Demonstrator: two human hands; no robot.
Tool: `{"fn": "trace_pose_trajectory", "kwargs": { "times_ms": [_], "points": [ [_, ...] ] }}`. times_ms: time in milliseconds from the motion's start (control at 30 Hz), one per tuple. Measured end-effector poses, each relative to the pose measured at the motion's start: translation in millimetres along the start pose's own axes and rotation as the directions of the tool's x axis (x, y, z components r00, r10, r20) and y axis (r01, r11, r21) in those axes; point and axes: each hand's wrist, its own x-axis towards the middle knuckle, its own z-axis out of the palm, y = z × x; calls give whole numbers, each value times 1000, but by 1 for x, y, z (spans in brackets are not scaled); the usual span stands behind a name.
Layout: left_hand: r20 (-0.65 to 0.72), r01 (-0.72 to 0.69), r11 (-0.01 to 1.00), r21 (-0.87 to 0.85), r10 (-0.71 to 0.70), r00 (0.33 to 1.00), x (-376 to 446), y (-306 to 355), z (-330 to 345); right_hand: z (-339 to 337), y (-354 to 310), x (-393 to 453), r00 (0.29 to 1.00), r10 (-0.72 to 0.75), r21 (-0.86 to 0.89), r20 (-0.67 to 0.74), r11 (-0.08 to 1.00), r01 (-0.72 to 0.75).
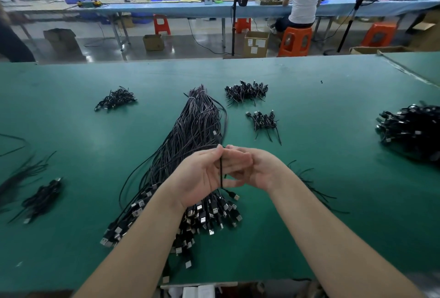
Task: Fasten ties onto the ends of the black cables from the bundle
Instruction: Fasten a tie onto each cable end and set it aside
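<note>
A long bundle of black cables (190,136) lies lengthwise on the green table (321,166), its USB plug ends (209,216) fanned out toward me. Both hands are raised together over the bundle's near part. My left hand (202,176) pinches a single black cable (221,174) that hangs straight down, its plug (234,195) dangling below. My right hand (257,169) curls round the same cable, its fingers pressed against the left hand's fingers. Loose black ties (316,193) lie on the table just right of my right wrist.
Small piles of coiled, tied cables lie at the far left (115,100), far middle (246,91), (264,121), near left (41,199) and right (412,128). More loose ties (21,174) sit at the left edge. A person sits at a blue bench (303,0) beyond.
</note>
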Motion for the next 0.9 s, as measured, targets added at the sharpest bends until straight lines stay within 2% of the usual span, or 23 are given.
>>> {"fn": "trace_pose_trajectory", "kwargs": {
  "times_ms": [133, 267, 400, 533, 667, 767, 900],
  "points": [
    [-111, 77, 995, 56, -71, 991, -5, -8, -1, 0, -10, 0, 992, -118, -20, 37, 993, 119],
    [-285, 128, 987, 96, -96, 954, -5, -22, -4, 3, -24, -2, 971, -240, -183, 9, 954, 237],
    [-461, 149, 985, 87, -93, 882, 0, -32, 0, 15, -31, -4, 961, -275, -106, -9, 956, 273],
    [-528, 19, 993, -113, -77, 846, 14, -38, 8, 31, -26, -5, 957, -291, 25, 18, 957, 290],
    [-555, -134, 944, -300, -58, 830, 23, -40, 2, 39, -19, -6, 953, -303, 103, -24, 947, 303],
    [-549, -220, 907, -360, -15, 836, 25, -37, 1, 40, -11, -6, 957, -289, 139, -19, 947, 289],
    [-613, -317, 856, -407, 1, 790, 26, -22, 2, 41, 5, -7, 957, -289, 244, 11, 929, 278]
  ]
}}
